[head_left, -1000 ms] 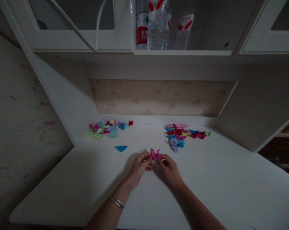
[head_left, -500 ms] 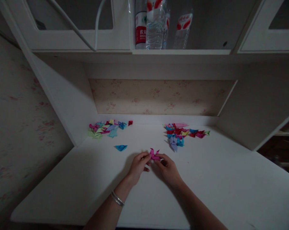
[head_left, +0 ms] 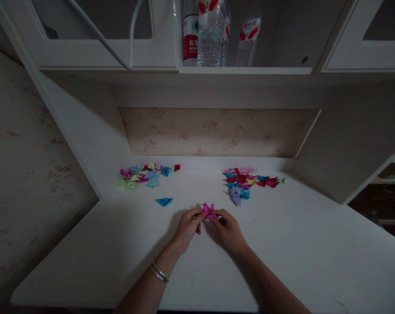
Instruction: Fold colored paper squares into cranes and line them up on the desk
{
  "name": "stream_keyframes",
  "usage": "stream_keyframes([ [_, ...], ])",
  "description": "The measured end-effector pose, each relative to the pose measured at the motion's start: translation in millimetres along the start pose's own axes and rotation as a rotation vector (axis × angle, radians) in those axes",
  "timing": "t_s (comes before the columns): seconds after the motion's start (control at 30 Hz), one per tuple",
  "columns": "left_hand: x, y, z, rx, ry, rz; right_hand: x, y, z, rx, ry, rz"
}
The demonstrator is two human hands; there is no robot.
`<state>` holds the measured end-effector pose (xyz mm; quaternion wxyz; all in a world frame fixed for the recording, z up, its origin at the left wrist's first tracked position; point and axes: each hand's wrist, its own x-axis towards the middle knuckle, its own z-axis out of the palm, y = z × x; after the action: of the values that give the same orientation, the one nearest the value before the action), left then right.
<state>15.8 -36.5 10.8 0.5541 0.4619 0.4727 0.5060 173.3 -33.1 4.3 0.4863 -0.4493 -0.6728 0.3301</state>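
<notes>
A small magenta origami piece with pointed tips is pinched between both hands above the white desk. My left hand grips its left side with thumb and forefinger. On the opposite side, my right hand holds it the same way, with the other fingers curled under. A blue folded paper piece lies by itself, left of and beyond my left hand. Farther back on the right is a group of colourful origami pieces, with a lilac one nearest to my hands.
Another pile of colourful folded papers lies at the back left, a small red piece beside it. Overhead, a cabinet shelf holds plastic bottles. A white cable loops down at the upper left.
Both hands stay on the magenta origami piece, which has turned slightly. My left hand's lower fingers have drawn in from beneath it. The whole view has shifted a little.
</notes>
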Motion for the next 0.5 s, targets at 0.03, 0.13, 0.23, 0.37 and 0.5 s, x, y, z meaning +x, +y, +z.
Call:
stream_keyframes([
  [0.03, 0.0, 0.2, 0.1, -0.001, -0.001, 0.002, -0.1, -0.5, -0.2, -0.006, 0.000, -0.001],
  [0.13, -0.3, 1.1, 0.1, -0.009, -0.002, 0.001, -0.5, -1.2, -0.5, -0.020, -0.001, -0.008],
  [0.23, -1.0, 2.8, -0.3, -0.011, 0.003, -0.004, -1.0, -1.6, -0.9, -0.022, -0.010, -0.015],
  [0.37, -2.1, 6.0, -1.6, -0.030, 0.053, 0.002, -1.4, -3.4, -1.7, -0.019, -0.037, -0.030],
  [0.5, -2.9, 9.2, -2.5, -0.057, 0.073, 0.025, -1.5, -4.1, -1.6, 0.011, -0.053, -0.054],
])
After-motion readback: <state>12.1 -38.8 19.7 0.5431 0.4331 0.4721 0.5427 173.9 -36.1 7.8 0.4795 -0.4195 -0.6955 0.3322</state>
